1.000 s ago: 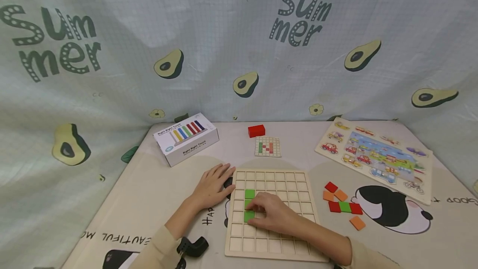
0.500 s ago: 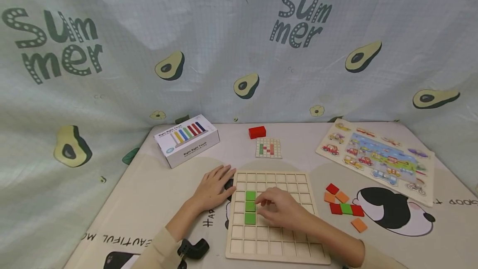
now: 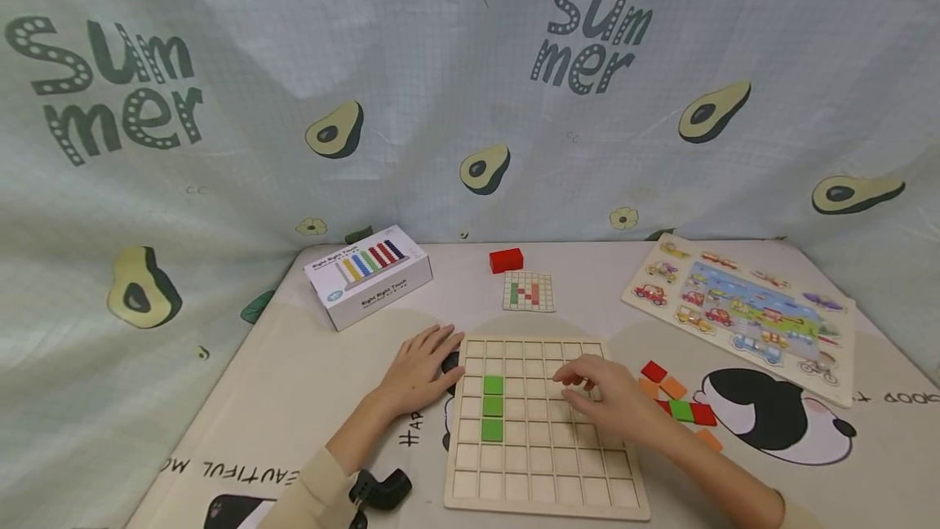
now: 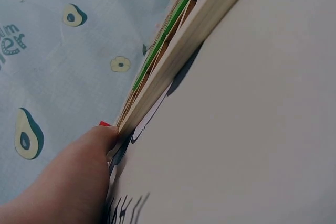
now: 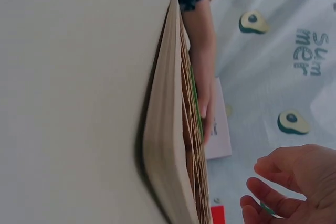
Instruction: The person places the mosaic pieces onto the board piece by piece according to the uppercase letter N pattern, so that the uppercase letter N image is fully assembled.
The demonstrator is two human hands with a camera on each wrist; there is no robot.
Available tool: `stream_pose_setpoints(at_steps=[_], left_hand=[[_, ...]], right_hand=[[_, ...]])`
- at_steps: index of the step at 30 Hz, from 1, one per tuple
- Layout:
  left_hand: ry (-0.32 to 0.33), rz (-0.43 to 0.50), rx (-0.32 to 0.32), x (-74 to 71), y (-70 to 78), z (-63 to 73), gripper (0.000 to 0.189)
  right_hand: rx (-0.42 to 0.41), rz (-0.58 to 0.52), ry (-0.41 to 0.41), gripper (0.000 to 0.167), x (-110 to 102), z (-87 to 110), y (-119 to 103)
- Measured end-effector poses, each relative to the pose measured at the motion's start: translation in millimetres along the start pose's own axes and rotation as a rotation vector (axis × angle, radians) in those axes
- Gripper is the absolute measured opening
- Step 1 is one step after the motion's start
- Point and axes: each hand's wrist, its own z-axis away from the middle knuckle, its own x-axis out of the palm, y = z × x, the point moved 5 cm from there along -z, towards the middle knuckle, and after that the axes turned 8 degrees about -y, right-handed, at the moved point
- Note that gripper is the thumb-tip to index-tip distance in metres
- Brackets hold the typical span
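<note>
A wooden grid board (image 3: 539,464) lies on the table, with three green square tiles (image 3: 493,406) set in a column near its left side. My left hand (image 3: 419,370) rests flat on the table at the board's left edge, fingers extended and thumb touching the rim; the left wrist view has the thumb (image 4: 100,140) against the board's wooden side. Over the right half of the board hovers my right hand (image 3: 605,394), its fingers loosely bent and thumb apart. Nothing shows between those fingers in the right wrist view, where the hand (image 5: 294,182) is raised beside the board.
Right of the board lie loose red, orange and green tiles (image 3: 681,411), partly behind my right forearm. A small pattern card (image 3: 529,304) and a red block (image 3: 506,260) are behind the board. A white toy box (image 3: 382,292) stands back left, a vehicle puzzle (image 3: 778,370) back right.
My right hand has left the green tiles and moved right across the board, uncovering the whole green column. The left hand stays at the board's edge.
</note>
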Motion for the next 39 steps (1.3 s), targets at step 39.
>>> stream_pose_setpoints(at_steps=[39], left_hand=[[0.001,-0.012,0.038,1.8,-0.1,0.5,0.055]], right_hand=[[0.275,0.223,0.031,0.022,-63.7,88.8,71.7]])
